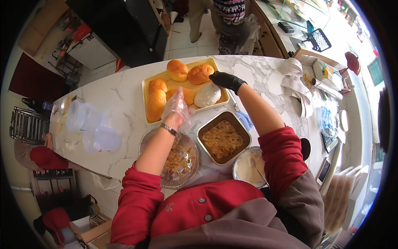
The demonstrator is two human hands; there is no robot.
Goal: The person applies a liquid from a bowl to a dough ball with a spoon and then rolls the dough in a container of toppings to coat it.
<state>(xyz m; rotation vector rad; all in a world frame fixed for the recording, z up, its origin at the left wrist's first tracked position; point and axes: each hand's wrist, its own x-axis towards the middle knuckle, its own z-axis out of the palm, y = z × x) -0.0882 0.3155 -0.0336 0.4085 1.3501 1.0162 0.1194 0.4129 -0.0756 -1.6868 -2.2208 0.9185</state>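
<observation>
A yellow tray [150, 113] holds several golden-brown buns and one bun coated in white [207, 96]. My left hand [177, 107], in a clear plastic glove, is over the tray's near side. Its fingers are stretched out and hold nothing, in front of a bun [188, 96]. In a black glove, my right hand [228, 81] has its fingertips closed at the right edge of a browned bun [201, 74] at the far side. Another round bun [177, 70] lies left of that one. Two more, an upper bun [157, 86] and a lower bun [156, 106], line the tray's left side.
Nearer me stand a square tin of shredded tan filling [224, 140], a clear bowl with similar shreds [182, 162] and a bowl of white cream [250, 168] with a spoon. Clear plastic containers [101, 139] sit left. Paper strips [295, 79] lie right. People stand beyond the table.
</observation>
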